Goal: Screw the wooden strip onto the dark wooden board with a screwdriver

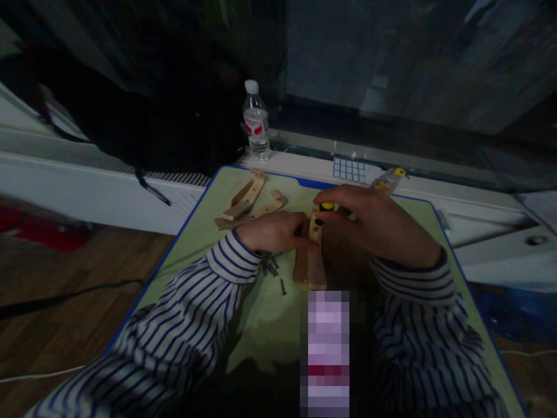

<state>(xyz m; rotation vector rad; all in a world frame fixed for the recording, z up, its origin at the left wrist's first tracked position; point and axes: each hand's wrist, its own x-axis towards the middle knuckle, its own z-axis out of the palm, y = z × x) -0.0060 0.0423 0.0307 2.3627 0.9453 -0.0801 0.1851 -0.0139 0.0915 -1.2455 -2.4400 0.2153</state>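
Observation:
My right hand [365, 220] is closed around the yellow-and-black handle of a short screwdriver [327, 206], which stands over the far part of a wooden piece [317, 270]. My left hand [276, 231] grips that same piece from the left side, its fingers and thumb pressed against it. Under the piece lies a brown flat board [300, 267]. Beside my left wrist is a small heap of screws [272, 265], and a single screw [282, 287] lies apart from it. The screwdriver's tip is hard to make out in the dim light.
Two more wooden pieces with holes, one angled [247, 200] and one curved [265, 210], lie at the table's [183, 258] far left. Behind it, a water bottle [256, 128], a blue grid sheet [349, 169] and a small plastic bag [385, 181] rest on the sill. A black bag [174, 104] sits left.

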